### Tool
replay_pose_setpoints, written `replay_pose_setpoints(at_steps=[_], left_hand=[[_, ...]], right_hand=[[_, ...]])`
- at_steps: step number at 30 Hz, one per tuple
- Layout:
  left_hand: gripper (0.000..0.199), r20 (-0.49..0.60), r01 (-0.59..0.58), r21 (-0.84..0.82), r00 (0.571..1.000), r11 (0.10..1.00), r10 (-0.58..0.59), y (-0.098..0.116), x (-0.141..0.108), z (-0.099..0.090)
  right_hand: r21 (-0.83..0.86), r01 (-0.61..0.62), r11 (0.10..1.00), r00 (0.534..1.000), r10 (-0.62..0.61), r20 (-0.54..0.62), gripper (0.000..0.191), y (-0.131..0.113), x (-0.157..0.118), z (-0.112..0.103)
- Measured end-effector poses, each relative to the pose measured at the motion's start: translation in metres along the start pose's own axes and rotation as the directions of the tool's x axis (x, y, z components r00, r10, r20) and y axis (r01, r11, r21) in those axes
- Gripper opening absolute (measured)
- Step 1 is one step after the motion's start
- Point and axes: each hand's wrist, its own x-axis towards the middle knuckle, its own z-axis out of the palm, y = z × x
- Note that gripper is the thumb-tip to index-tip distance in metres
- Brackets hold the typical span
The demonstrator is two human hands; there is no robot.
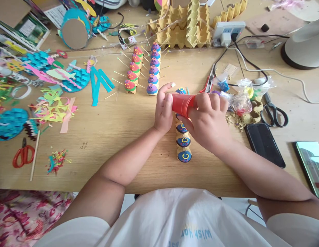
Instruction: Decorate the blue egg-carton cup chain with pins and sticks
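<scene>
A red cup (183, 104) lies on its side in the air between my two hands, above the middle of the table. My left hand (163, 111) grips its left end, with one finger raised. My right hand (212, 115) is wrapped around its right end. Below sits a strip of egg carton cups (184, 141) covered in blue clay with yellow shapes, partly hidden by the cup and my right hand. Two finished-looking rows stand beyond: one red and green (133, 70), one purple and blue (154, 68), both with thin sticks poking out.
Red scissors (23, 154), paper strips (56, 111) and blue craft pieces (78, 79) spread over the left side. At right are bagged clay (241, 101), black scissors (274, 113) and a phone (264, 144). Egg cartons (174, 27) and a power strip (227, 29) stand at the back.
</scene>
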Motion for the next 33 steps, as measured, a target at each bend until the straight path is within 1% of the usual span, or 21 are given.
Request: replay_pose_setpoints(at_steps=[5, 9, 11, 15, 18, 20, 22, 24, 26, 30, 32, 33], left_hand=[[0.063, -0.002, 0.017, -0.009, 1.0, 1.0, -0.017, 0.003, 0.0, 0.002], [0.06, -0.029, 0.039, -0.035, 0.999, 0.999, -0.04, 0.007, -0.001, 0.003], [0.059, -0.047, 0.053, -0.064, 0.997, 0.997, -0.056, 0.008, -0.001, 0.004], [0.059, -0.051, 0.134, -0.111, 0.989, 0.985, -0.14, 0.007, 0.002, 0.005], [0.06, -0.033, 0.182, -0.116, 0.982, 0.976, -0.187, 0.006, 0.004, 0.005], [0.061, -0.011, 0.206, -0.11, 0.978, 0.972, -0.208, 0.006, 0.005, 0.004], [0.06, 0.006, 0.216, -0.092, 0.976, 0.972, -0.217, 0.007, 0.005, 0.004], [0.06, 0.02, 0.22, -0.074, 0.976, 0.973, -0.219, 0.009, 0.004, 0.004], [0.061, 0.034, 0.227, -0.071, 0.974, 0.971, -0.225, 0.011, 0.004, 0.004], [0.059, 0.077, 0.263, -0.078, 0.963, 0.962, -0.257, 0.014, 0.004, 0.005], [0.057, 0.106, 0.269, -0.068, 0.959, 0.961, -0.261, 0.013, 0.004, 0.005], [0.056, 0.117, 0.264, -0.062, 0.96, 0.962, -0.256, 0.012, 0.004, 0.005]], right_hand=[[0.043, -0.014, 0.999, 0.999, 0.015, -0.039, 0.035, -0.002, 0.0, 0.005], [0.098, 0.024, 0.995, 0.997, -0.016, -0.08, 0.032, 0.001, -0.002, 0.005], [0.113, 0.043, 0.993, 0.997, -0.035, -0.067, 0.031, 0.003, -0.003, -0.001], [0.148, 0.068, 0.987, 0.998, -0.066, -0.018, 0.031, 0.011, -0.002, -0.024], [0.167, 0.056, 0.984, 0.996, -0.045, -0.071, 0.028, 0.02, 0.0, -0.038], [0.157, 0.051, 0.986, 0.992, -0.032, -0.121, 0.025, 0.025, 0.001, -0.041], [0.133, 0.072, 0.989, 0.988, -0.052, -0.147, 0.021, 0.029, 0.003, -0.041], [0.101, 0.112, 0.989, 0.985, -0.096, -0.144, 0.019, 0.031, 0.005, -0.041], [0.075, 0.142, 0.987, 0.984, -0.133, -0.119, 0.023, 0.03, 0.008, -0.041], [0.088, 0.183, 0.979, 0.978, -0.173, -0.115, 0.042, 0.027, 0.013, -0.041], [0.089, 0.249, 0.965, 0.962, -0.235, -0.141, 0.046, 0.026, 0.014, -0.037], [0.073, 0.291, 0.954, 0.947, -0.276, -0.165, 0.043, 0.026, 0.015, -0.035]])
